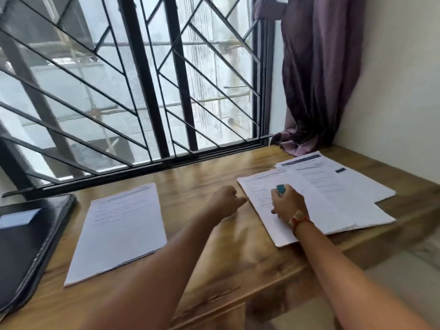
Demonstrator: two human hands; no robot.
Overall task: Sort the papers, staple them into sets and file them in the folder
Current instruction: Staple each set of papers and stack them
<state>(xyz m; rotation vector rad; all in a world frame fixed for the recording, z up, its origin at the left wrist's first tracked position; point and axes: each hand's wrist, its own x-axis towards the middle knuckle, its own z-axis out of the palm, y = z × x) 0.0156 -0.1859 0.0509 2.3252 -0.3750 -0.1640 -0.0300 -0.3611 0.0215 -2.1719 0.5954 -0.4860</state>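
On the right of the wooden desk (214,253) lies a loose pile of printed papers (333,194), fanned and overlapping. My right hand (287,203) rests on the pile's left sheet and grips a small teal stapler (281,188), of which only the tip shows above my fingers. My left hand (225,201) is curled into a loose fist just left of that sheet, one fingertip at its edge, with nothing seen in it. A separate set of white sheets (119,232) lies at the centre left. A black folder (26,246) lies shut at the far left.
A barred window (142,91) runs along the desk's back edge. A purple curtain (319,79) hangs in the back right corner, its hem on the desk. The desk's right edge drops off just past the pile. Bare wood shows between the two paper groups.
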